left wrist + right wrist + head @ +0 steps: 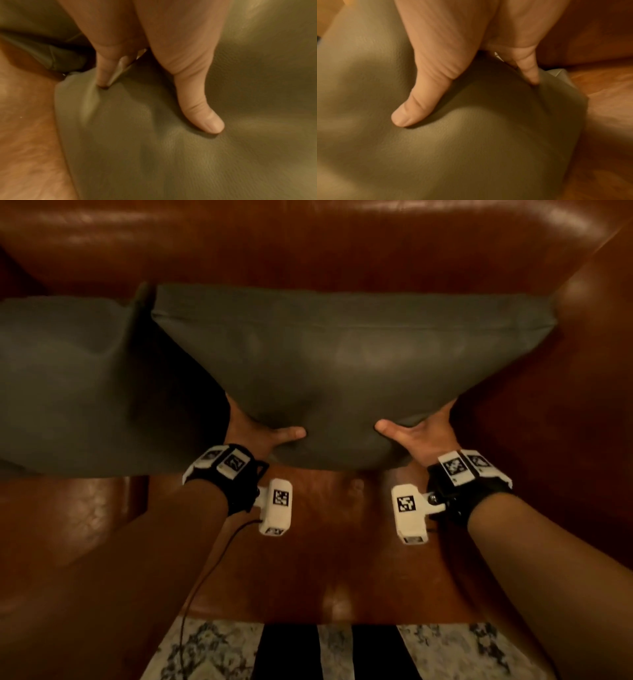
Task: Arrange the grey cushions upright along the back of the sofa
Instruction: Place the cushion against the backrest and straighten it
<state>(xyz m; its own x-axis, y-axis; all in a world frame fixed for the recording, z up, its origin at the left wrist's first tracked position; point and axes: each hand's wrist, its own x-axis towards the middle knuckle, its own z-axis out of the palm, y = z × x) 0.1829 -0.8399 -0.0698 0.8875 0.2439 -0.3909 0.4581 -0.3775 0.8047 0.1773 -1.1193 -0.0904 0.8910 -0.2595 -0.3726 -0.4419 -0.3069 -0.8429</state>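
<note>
Brown leather sofa [308, 248], seen from in front. Second cushion [65, 378], grey, sits at the sofa's left end, leaning toward the backrest. Just right of it, touching or nearly so, the cushion [342, 361] in hand: grey, leather-like, upright against the sofa's back, lower edge at the seat.

Left hand [263, 436] clasps the cushion's lower left corner, thumb [200, 108] pressed into the front face, fingers [102, 67] tucked round the edge behind.

Right hand [418, 433] does the same at the lower right corner: thumb [418, 106] dents the front, fingers [529, 70] wrapped behind the seam. Both grips closed on the cushion.

Patterned rug [212, 648] lies on the floor below the sofa's front edge.
</note>
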